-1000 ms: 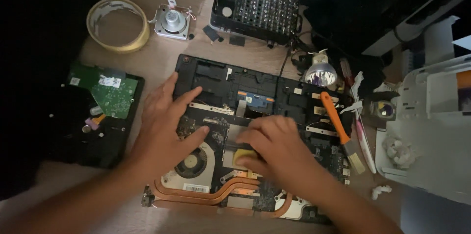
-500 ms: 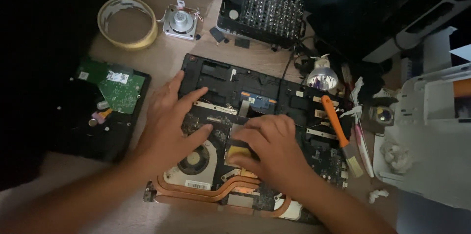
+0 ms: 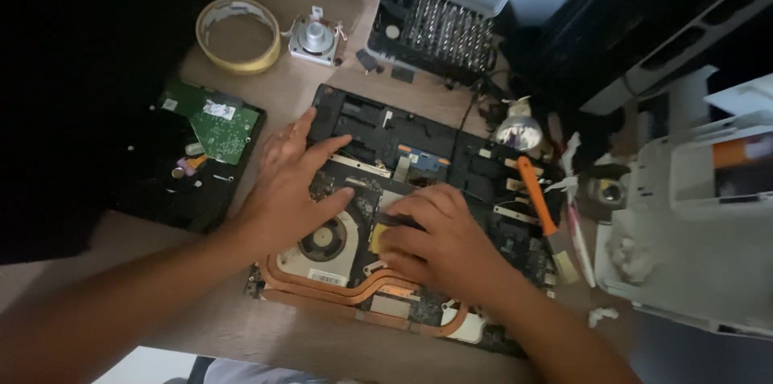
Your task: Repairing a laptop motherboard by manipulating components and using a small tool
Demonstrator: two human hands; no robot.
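Note:
An opened laptop base (image 3: 419, 150) lies on the wooden desk, showing its dark board, a round cooling fan (image 3: 324, 241) and copper heat pipes (image 3: 354, 291). My left hand (image 3: 291, 191) rests flat on the board's left part, fingers spread, just above the fan. My right hand (image 3: 439, 239) is curled over the middle of the board and grips a small yellow piece (image 3: 377, 237) pressed against the board beside the fan. What lies under the right palm is hidden.
A tape roll (image 3: 238, 34) and a small motor (image 3: 315, 36) sit at the back left. A hard drive with a green circuit board (image 3: 211, 128) lies left. A bit set case (image 3: 439, 26) stands behind; an orange-handled brush (image 3: 538, 199), a lamp bulb (image 3: 518, 131) and a white housing (image 3: 692, 231) lie right.
The view has shifted a little, so everything sits lower and further right in the picture. Both hands stay in the same place on the laptop board.

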